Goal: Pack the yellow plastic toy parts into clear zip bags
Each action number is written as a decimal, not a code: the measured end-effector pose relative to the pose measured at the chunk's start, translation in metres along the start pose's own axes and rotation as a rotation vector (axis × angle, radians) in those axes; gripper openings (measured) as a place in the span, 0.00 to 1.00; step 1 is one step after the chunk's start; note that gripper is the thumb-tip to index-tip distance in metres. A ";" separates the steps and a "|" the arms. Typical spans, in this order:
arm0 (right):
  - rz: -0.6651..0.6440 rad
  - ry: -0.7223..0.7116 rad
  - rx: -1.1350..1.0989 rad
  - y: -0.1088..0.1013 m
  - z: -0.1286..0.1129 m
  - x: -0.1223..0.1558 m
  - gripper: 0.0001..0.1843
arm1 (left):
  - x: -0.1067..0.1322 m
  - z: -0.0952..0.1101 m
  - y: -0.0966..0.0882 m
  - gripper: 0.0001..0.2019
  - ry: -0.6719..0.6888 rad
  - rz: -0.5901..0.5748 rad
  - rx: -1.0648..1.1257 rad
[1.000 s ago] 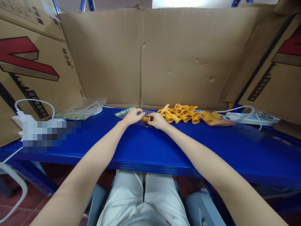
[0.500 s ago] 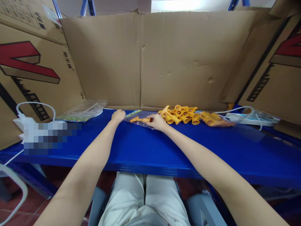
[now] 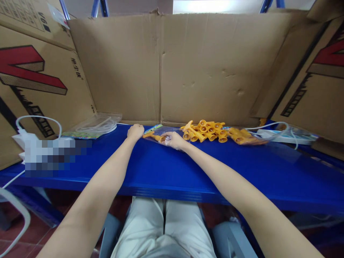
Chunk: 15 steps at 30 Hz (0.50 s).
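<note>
Near the back edge of the surface, two hands work at a clear bag with an orange horn in it.

The horn lies sideways, left of the surface's middle, its cup end toward the right hand, whose fingers close about that end with film shining over them. At the bag's left end, by its patterned header, the left hand rests with fingers curled in; whether they pinch the film I cannot tell. Just right of the right hand sits a pile of orange horns, and beside it a filled bag. Toward the surface's right end is a white power strip; toward the left back corner, clear bags. Cardboard stands along the back edge.
</note>
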State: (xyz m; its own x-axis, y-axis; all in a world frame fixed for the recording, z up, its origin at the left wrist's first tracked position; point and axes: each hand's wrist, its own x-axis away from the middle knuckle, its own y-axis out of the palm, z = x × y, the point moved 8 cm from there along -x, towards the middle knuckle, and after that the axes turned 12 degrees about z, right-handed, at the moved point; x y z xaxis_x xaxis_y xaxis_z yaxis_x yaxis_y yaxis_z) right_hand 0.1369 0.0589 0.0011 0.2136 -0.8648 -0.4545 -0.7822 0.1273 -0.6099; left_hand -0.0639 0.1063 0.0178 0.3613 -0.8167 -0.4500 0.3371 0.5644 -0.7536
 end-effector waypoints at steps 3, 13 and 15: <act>-0.038 0.029 -0.064 0.004 0.004 0.000 0.24 | 0.002 -0.001 -0.004 0.18 -0.013 0.028 0.001; -0.106 0.029 -0.221 0.012 0.015 -0.005 0.24 | 0.021 0.037 0.014 0.19 0.302 -0.132 0.082; -0.082 0.035 -0.232 0.005 0.013 -0.007 0.21 | 0.021 0.036 0.011 0.19 0.303 -0.089 -0.004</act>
State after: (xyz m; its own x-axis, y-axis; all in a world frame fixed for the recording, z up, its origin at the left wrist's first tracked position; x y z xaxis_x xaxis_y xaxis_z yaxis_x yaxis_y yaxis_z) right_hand 0.1388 0.0723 -0.0070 0.2643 -0.8847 -0.3841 -0.8774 -0.0552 -0.4767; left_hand -0.0213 0.0996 0.0169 0.0547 -0.8617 -0.5045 0.3522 0.4895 -0.7977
